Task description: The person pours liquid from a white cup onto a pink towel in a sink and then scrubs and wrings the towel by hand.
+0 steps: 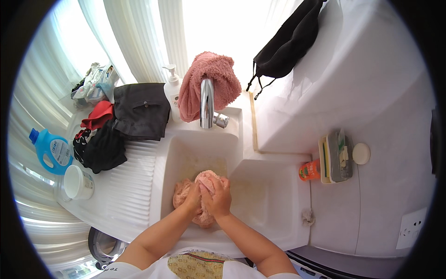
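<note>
A fluffy pink cloth (203, 217), bunched up and looking like a towel, lies in the white sink basin (269, 204). My left hand (193, 199) grips it from the left. Close beside it, my right hand (218, 197) is closed on the same cloth from the right, fingers pressed into the pile. Part of the cloth spreads out left of my hands. Above the basin stands a chrome faucet (207, 104), with a darker pink fluffy towel (225, 74) draped behind and over it.
Dark folded clothing (141, 111), a black garment (107, 149) and a red cloth (98, 116) lie on the ribbed washboard (125, 186) at left. Nearby stand a blue detergent bottle (53, 151), white tub (79, 182) and pump bottle (172, 93). A wall holder (341, 156) is at right.
</note>
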`<state>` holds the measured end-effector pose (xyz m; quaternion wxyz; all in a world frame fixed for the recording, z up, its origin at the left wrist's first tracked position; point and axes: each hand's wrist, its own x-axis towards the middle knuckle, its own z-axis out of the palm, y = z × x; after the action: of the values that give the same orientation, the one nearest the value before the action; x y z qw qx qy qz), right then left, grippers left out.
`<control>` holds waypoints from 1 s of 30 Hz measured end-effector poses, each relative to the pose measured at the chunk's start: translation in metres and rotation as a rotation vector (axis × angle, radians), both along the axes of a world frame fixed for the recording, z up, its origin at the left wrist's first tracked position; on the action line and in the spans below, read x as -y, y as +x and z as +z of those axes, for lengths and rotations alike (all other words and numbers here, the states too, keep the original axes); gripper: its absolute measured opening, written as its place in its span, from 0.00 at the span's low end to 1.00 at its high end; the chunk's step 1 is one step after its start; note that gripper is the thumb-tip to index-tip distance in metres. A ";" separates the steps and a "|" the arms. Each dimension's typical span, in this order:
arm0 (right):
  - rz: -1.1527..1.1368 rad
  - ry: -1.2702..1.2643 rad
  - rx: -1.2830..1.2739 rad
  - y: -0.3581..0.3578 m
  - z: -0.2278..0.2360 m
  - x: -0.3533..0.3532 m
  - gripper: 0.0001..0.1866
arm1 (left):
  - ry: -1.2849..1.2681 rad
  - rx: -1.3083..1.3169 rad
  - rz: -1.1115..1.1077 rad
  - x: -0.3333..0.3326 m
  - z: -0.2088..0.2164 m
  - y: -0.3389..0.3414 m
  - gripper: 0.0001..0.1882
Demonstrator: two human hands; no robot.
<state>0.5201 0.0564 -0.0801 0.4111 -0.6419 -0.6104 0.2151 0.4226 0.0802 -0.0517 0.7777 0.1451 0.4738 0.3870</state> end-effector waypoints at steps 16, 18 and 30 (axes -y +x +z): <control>-0.250 0.000 -0.377 -0.030 -0.031 -0.001 0.16 | 0.022 -0.377 -0.003 -0.010 -0.003 -0.014 0.20; -0.132 0.227 -0.133 -0.045 -0.010 0.011 0.13 | -0.001 -0.245 0.039 -0.019 -0.019 -0.022 0.17; 0.185 0.381 0.275 0.028 -0.039 -0.107 0.12 | 0.572 -1.140 0.329 -0.048 -0.068 -0.025 0.21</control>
<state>0.5484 0.1633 -0.1186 0.4164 -0.5173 -0.7464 0.0435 0.3976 0.1283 -0.1201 0.2663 0.4540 0.7058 0.4741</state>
